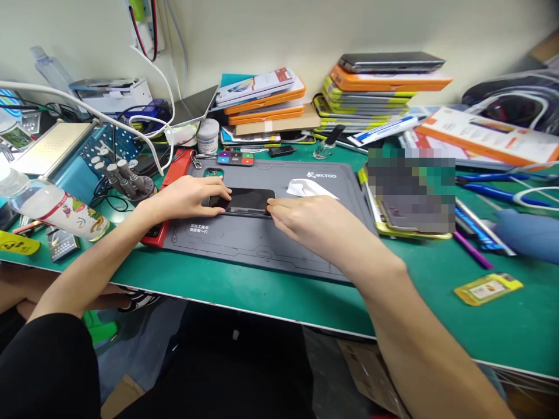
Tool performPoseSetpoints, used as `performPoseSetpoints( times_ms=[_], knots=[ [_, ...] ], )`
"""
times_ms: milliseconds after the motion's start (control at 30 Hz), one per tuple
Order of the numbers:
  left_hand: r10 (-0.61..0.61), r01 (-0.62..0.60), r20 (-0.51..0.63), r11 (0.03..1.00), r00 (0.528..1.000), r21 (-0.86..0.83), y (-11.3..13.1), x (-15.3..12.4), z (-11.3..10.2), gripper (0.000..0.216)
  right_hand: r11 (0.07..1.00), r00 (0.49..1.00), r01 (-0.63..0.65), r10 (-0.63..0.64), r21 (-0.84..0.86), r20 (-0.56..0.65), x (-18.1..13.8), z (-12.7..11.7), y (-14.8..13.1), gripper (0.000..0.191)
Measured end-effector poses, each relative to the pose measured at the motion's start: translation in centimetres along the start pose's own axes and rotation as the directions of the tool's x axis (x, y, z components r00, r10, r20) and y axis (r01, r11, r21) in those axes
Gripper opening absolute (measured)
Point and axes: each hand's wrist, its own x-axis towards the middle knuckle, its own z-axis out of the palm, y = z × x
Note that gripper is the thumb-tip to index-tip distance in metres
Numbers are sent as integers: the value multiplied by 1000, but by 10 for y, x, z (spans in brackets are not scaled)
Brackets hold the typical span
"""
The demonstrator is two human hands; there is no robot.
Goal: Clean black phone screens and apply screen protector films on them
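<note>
A black phone (244, 201) lies flat on a grey work mat (262, 244) on the green table. My left hand (187, 196) rests on the phone's left end, fingers curled over its edge and holding it down. My right hand (301, 218) is at the phone's right end, fingers drawn together and pressed against its lower right edge. A crumpled white wipe (308, 187) lies on the mat just behind my right hand.
Stacks of orange and yellow boxed items (371, 93) stand along the back wall. A plastic bottle (56, 209) lies at the left, near a tool holder (126, 177). Pens and cables (493, 192) crowd the right. A yellow packet (488, 288) lies at the front right.
</note>
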Motion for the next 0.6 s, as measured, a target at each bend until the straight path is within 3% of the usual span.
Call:
performPoseSetpoints(
  times_ms=[600],
  knots=[
    [-17, 17, -3, 1000, 1000, -13, 2, 1, -2, 31, 1000, 999, -3, 2, 19, 35, 1, -1, 1, 28]
  ],
)
